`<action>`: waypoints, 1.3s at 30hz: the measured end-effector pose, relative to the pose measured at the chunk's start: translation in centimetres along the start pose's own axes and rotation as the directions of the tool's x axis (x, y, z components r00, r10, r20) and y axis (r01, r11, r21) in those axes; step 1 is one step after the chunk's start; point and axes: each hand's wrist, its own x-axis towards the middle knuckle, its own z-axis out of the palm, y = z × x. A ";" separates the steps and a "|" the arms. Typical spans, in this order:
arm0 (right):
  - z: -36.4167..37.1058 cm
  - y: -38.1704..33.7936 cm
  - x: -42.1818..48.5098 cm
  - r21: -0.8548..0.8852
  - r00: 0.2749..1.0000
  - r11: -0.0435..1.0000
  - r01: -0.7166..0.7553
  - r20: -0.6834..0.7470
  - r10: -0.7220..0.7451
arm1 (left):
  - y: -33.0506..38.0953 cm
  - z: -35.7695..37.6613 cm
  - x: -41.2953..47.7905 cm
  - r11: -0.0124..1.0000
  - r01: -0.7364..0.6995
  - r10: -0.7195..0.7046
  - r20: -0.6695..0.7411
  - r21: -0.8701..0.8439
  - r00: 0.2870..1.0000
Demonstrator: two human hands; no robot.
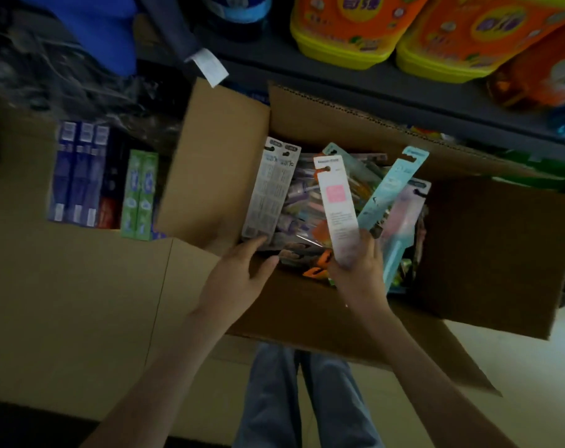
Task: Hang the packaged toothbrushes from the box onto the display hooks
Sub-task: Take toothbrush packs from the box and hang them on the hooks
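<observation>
**Q:** What are my hands doing?

**A:** Your right hand (358, 270) is over the middle of the open cardboard box (307, 318). It grips the lower end of a white pack (336, 202), thumb and fingers curled round it. The pack stands upright and has a pink square on its card. A teal pack (391, 185) fans out to the right of it, against your fingertips. I cannot tell whether you grip that one too.

**Q:** And the left?

**A:** Your left hand (239, 273) reaches over the box's near left corner, fingers loosely spread. Its fingertips touch the bottom edge of a grey pack (271, 192), which leans on the left inside wall. The thumb is apart from it, so nothing is pinched.

**Q:** How do the toothbrushes look?

**A:** They are a jumbled pile (307, 208) in the box, long carded packs in purple, orange, pink and teal. The packs nearest you have a hang hole at the top. The picture is dim and a little blurred, so the print is unreadable.

**Q:** What is around me?

**A:** All four box flaps are folded outward. A second box (32, 253) touches it on the left and holds toothpaste cartons (90, 176). A dark shelf (387, 92) runs just behind, carrying orange and yellow tubs (355, 27). Your legs (274, 399) are below the near flap.
</observation>
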 end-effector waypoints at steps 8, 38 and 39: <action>1.2 -5.1 -1.3 0.387 0.849 0.911 0.143 0.424 -0.314 | 2.1 -0.9 1.4 0.650 0.218 -0.014 0.275 -0.728 0.961; -2.4 5.2 6.2 -0.110 0.915 0.917 -0.383 -0.182 0.360 | 7.4 5.4 2.6 0.991 0.088 -0.068 -0.178 0.102 0.982; -2.1 5.4 6.6 -0.138 0.917 0.914 -0.381 -0.186 0.354 | 7.6 5.6 2.5 0.988 0.083 -0.058 -0.188 0.127 0.980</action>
